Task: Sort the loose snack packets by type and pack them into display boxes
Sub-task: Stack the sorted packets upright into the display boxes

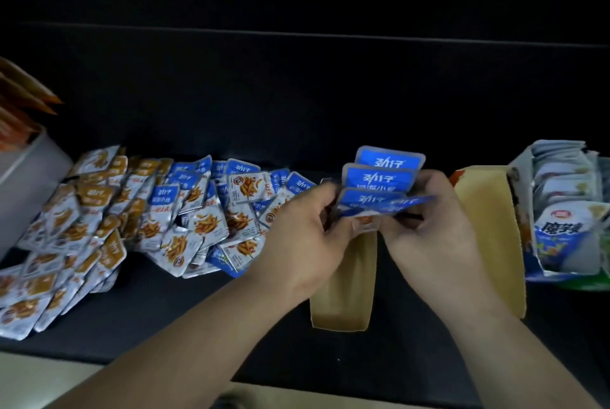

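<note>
Two bare forearms reach in from the bottom edge over the dark counter (165, 326). The left hand (303, 233) and the right hand (435, 227) meet in the middle, and the fingers of both curl round a small fanned stack of blue packets (383, 177), held upright just above an open cardboard box (485, 227). The box's tan flap (346, 293) hangs toward the camera beneath the hands. Left of the hands, a loose pile of packets (148, 210) spreads across the counter, blue-topped ones near the middle and brown-topped ones farther left. A white box (29, 177) with orange packets stands at the far left. A filled display box (561, 210) sits at the right, touching the cardboard box.
</note>
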`<control>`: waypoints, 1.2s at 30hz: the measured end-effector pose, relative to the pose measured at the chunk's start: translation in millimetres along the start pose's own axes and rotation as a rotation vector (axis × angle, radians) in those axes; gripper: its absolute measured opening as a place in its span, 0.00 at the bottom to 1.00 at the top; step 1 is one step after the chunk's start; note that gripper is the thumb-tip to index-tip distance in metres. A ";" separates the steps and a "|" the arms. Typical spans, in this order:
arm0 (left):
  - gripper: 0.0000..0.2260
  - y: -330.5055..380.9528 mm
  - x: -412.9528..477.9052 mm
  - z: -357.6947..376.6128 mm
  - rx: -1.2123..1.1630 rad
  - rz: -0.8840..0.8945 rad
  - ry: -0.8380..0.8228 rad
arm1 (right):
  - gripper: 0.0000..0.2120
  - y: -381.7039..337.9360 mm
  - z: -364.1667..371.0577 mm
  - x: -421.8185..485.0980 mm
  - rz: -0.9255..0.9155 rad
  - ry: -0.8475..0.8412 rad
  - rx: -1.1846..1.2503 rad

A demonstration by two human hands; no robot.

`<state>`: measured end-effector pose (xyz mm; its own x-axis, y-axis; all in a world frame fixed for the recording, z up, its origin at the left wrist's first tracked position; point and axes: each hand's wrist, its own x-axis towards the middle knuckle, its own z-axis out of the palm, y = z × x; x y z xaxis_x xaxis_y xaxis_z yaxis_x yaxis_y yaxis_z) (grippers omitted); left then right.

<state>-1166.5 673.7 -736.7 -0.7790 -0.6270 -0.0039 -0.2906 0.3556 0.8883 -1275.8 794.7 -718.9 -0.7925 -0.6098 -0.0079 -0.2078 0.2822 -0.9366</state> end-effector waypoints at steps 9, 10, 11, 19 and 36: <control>0.15 -15.0 7.2 8.8 0.256 0.020 0.092 | 0.22 -5.1 2.5 3.3 -0.054 -0.088 -0.101; 0.15 -15.4 8.1 7.8 0.283 0.041 0.117 | 0.22 -4.2 3.6 3.5 -0.063 -0.080 -0.094; 0.14 -15.5 8.8 7.4 0.242 0.053 0.120 | 0.21 -3.2 4.1 3.9 -0.067 -0.070 -0.080; 0.25 -25.3 4.7 2.6 -0.067 -0.019 0.019 | 0.23 3.1 8.0 12.1 -0.030 -0.065 0.015; 0.21 -25.3 6.8 -7.1 -0.607 -0.111 0.154 | 0.20 13.0 16.9 7.5 0.056 -0.205 0.078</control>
<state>-1160.5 655.5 -755.9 -0.6604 -0.7461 -0.0848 0.0369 -0.1451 0.9887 -1274.8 781.3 -737.0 -0.6664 -0.7352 -0.1240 -0.1158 0.2664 -0.9569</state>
